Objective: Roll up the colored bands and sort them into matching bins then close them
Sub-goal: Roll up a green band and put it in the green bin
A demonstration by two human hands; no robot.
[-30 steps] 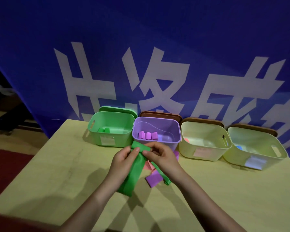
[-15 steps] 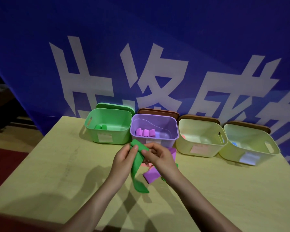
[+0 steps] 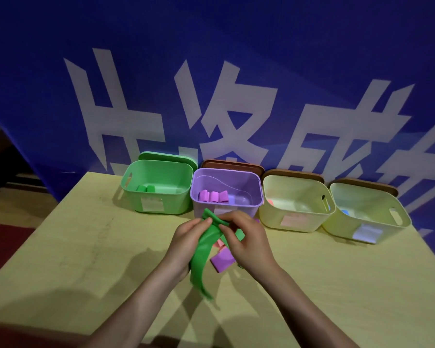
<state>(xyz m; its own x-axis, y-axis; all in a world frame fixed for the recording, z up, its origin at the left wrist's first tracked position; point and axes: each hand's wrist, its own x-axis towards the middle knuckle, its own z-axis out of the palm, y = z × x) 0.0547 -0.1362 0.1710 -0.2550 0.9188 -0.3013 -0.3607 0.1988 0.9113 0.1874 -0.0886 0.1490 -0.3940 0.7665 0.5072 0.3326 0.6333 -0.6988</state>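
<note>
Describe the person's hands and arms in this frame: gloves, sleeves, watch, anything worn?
Nothing worn that shows. The left hand and right hand are bare, no gloves, and no rings visible in this dim light. Both forearms are bare from wrist to the bottom edge of the frame: no sleeves, watch, bracelet or markers. Upper arms are out of view.

green bin [image 3: 158, 197]: smooth plastic | green band [image 3: 202, 249]: matt, pliable | table [image 3: 73, 247]: matt, wood-look
</note>
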